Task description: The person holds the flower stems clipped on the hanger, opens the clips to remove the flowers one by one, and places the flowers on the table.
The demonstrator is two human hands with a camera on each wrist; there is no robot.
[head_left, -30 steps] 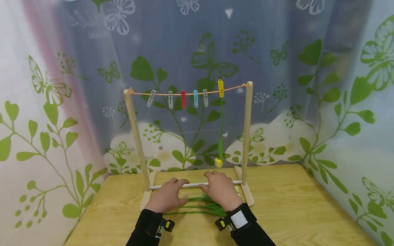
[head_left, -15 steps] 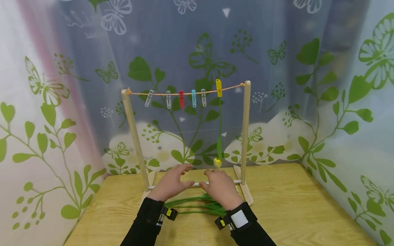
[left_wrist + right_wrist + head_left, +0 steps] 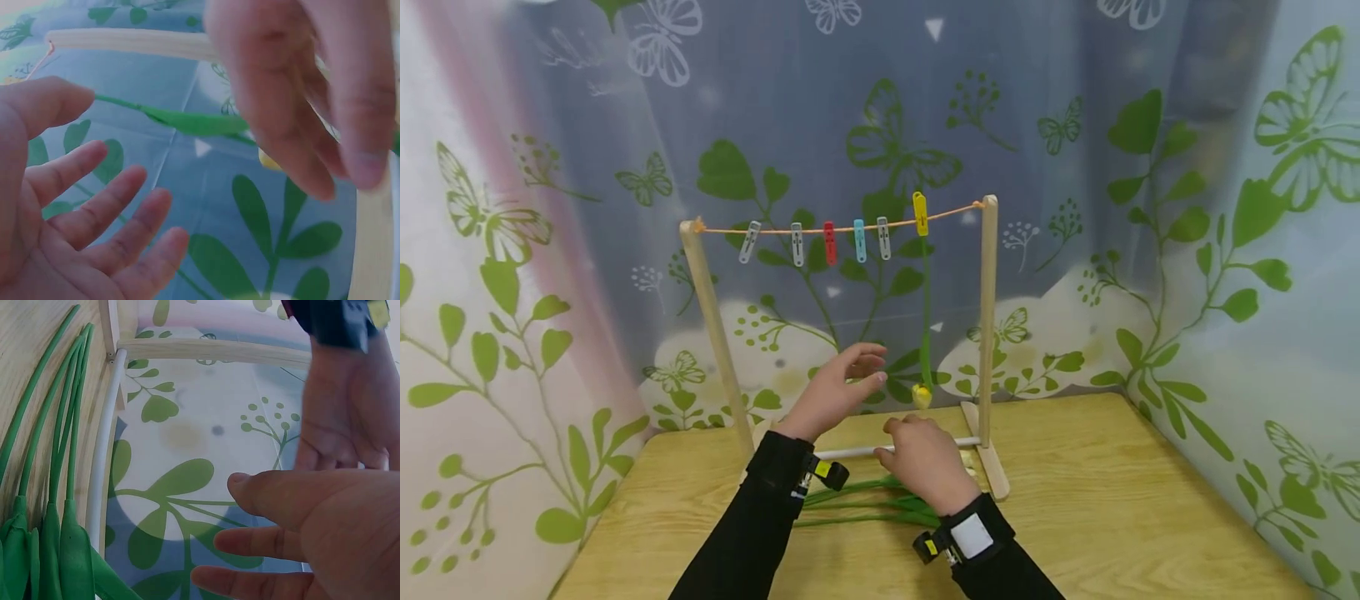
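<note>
My left hand (image 3: 833,390) is raised inside a wooden frame, its fingers loosely spread and holding nothing. Lower and to its right, my right hand (image 3: 925,462) hovers over the frame's white bottom bar (image 3: 853,452), fingers extended and no object in them. A yellow tulip (image 3: 922,396) hangs head down from a yellow clothespin (image 3: 921,214) on the orange string (image 3: 724,231); its green leaf (image 3: 200,123) crosses the left wrist view. Several more tulips (image 3: 53,444) with green stems lie on the table in front of the bar, their heads mostly hidden by my right hand.
More clothespins are clipped along the string: grey ones, a red one (image 3: 830,243) and a light blue one (image 3: 860,241). Wooden posts (image 3: 988,325) stand at both ends on flat feet. A printed curtain (image 3: 790,100) hangs behind the wooden table (image 3: 1075,475).
My left hand has risen from near the bottom bar, moving up and slightly right. The right hand stays almost in place. The view has turned slightly right.
</note>
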